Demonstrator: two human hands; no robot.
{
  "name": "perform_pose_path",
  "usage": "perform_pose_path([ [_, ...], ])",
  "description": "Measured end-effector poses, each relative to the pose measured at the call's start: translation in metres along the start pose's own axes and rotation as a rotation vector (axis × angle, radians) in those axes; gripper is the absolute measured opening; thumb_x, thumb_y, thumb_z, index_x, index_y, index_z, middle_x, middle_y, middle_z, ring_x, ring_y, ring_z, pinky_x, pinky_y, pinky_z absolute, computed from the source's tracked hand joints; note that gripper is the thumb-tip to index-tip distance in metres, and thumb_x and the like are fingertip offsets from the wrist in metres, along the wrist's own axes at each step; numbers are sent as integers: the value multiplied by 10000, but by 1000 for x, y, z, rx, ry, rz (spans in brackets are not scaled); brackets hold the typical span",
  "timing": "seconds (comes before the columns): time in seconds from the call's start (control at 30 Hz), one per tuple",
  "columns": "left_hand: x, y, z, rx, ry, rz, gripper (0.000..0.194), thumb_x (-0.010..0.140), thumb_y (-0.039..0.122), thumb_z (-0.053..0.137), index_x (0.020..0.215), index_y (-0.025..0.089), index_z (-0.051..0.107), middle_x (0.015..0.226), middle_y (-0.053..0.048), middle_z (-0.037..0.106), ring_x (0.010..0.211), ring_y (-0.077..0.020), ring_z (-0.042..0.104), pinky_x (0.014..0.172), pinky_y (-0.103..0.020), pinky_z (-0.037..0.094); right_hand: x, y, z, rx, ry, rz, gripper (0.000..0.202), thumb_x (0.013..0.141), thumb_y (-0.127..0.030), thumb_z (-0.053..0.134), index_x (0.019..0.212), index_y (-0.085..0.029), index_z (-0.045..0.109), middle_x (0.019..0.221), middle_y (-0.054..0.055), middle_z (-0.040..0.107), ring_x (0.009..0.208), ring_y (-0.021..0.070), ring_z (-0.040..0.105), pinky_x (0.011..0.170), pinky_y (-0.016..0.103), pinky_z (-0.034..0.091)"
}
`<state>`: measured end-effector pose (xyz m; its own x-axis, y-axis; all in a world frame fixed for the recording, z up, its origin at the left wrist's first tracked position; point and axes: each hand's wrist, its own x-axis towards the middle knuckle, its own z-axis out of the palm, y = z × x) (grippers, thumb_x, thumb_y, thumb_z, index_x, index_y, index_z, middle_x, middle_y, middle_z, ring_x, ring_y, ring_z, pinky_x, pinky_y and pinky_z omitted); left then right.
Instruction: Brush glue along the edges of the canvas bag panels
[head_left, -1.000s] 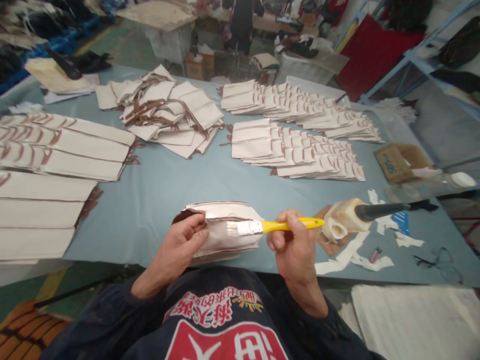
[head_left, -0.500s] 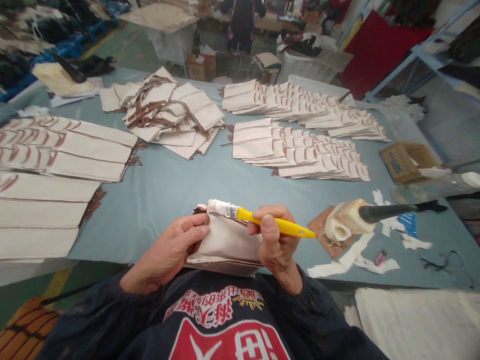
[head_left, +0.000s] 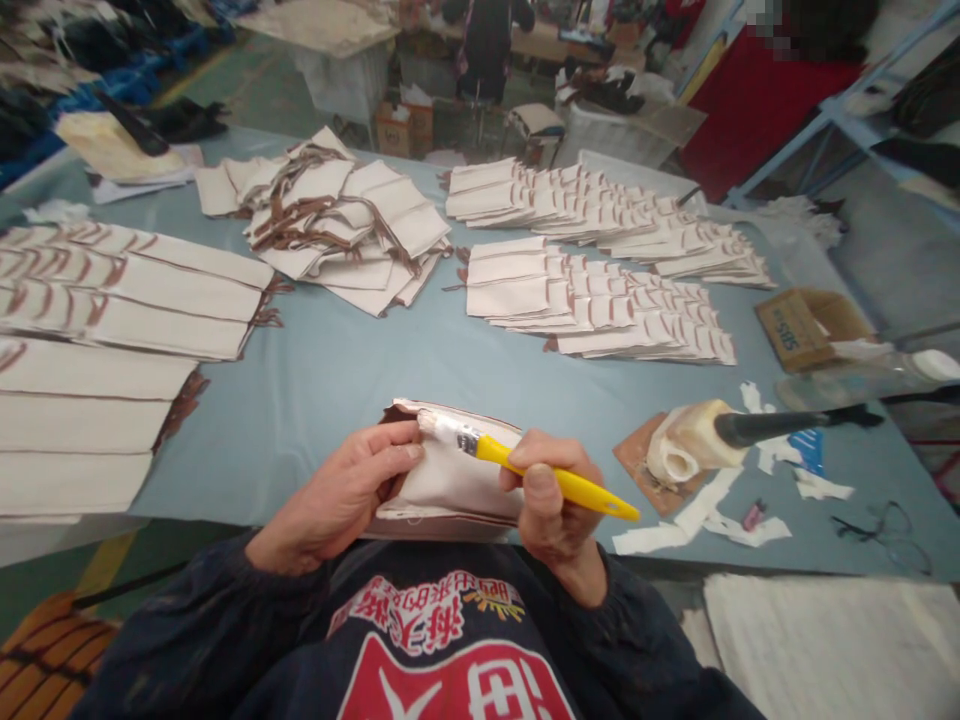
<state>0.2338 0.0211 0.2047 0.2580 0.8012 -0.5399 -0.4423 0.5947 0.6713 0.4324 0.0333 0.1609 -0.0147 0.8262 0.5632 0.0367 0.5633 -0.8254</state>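
My left hand (head_left: 349, 492) is closed on the left end of a cream fabric piece (head_left: 457, 480) with dark brown edging, thumb on top and fingers partly hidden behind it. The piece lies at the table's near edge, against my body. In my right hand (head_left: 559, 500) is a paintbrush with a yellow handle (head_left: 592, 492), pinched between thumb and fingers. Its white-coated bristles (head_left: 439, 425) touch the piece near its upper left edge, close to my left fingertips. To the right, a cut-open plastic container (head_left: 686, 445) with a dark handle sits on a brown square.
Overlapping rows of cream pieces lie at left (head_left: 97, 390) and back right (head_left: 592, 290). A loose heap (head_left: 352, 215) is at back centre. Right side: a cardboard box (head_left: 806, 325), clear bottle (head_left: 877, 375), white strips (head_left: 694, 520), eyeglasses (head_left: 889, 530). A person (head_left: 484, 45) stands beyond the table.
The brush has moved slightly down from the piece's top edge, its handle end lower and farther right. The far edge of the piece now shows behind the bristles. Both hands keep their hold.
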Motion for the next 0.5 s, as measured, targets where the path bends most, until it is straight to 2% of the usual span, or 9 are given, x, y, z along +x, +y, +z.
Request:
perform_pose_path([
  [0.1,0,0,-1,7,-40,-9,263,698,226,903,926,119,824,712,-39,746,544,-85,551,550,-164,483,-1,4,2,-101,43,-18,136,1033,-292,510,983,-258,632,685,-40,659,576,141,634,586,292,517],
  [0.2,-2,1,0,34,-89,-24,361,721,224,875,1060,118,813,801,-74,784,593,-115,614,614,-197,533,1,11,6,-277,116,-58,131,1035,-274,506,1017,-254,634,763,-19,712,673,149,693,666,291,553],
  [0.33,-4,4,2,92,-141,-27,461,738,266,872,1164,112,786,859,-92,798,624,-127,648,619,-189,528,5,20,16,-505,22,-106,131,1031,-250,522,1046,-232,651,857,22,759,714,146,723,678,256,557],
  [0.43,-4,9,-1,142,-181,-41,464,754,339,873,1153,117,790,880,-96,800,676,-149,674,661,-205,537,9,22,23,-544,54,-120,160,1040,-251,498,1027,-215,654,856,28,758,694,139,718,648,237,544],
  [0.5,-3,12,-8,201,-201,-25,449,809,445,828,1123,125,799,900,-101,801,714,-169,682,705,-236,549,14,21,23,-545,105,-104,175,1043,-264,486,1013,-210,649,828,20,740,665,132,695,625,236,525],
])
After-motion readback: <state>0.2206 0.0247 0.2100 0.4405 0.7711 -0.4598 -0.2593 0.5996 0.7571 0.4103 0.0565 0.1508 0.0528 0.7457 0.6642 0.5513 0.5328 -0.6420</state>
